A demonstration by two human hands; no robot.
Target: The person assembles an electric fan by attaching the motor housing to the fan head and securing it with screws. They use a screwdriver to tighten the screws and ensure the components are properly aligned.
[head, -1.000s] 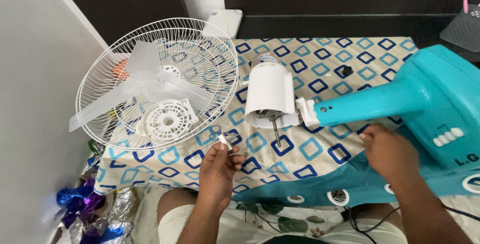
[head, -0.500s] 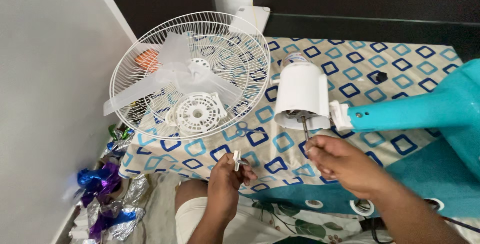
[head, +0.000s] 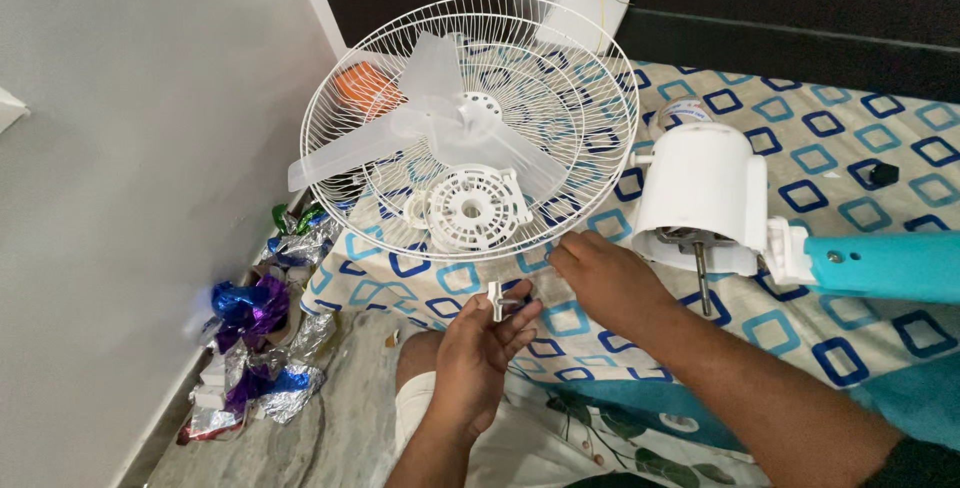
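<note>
The left hand (head: pixel 478 343) pinches a small white fastener (head: pixel 494 301) between clamped fingers, keeping it ready, while the right hand (head: pixel 608 278), fingers loosely apart, reaches to the wire fan guard (head: pixel 470 128) rim lying flat on the bed (head: pixel 850 178).

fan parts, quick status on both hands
Left hand pinching small white nut. Right hand at rim of white grille, no grip visible. Motor shaft bare beside right wrist.

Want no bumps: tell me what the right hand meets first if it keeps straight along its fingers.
Likely the rim of the white fan guard; the right hand points up-left, its fingertips nearly there. Depth is unclear.
</note>
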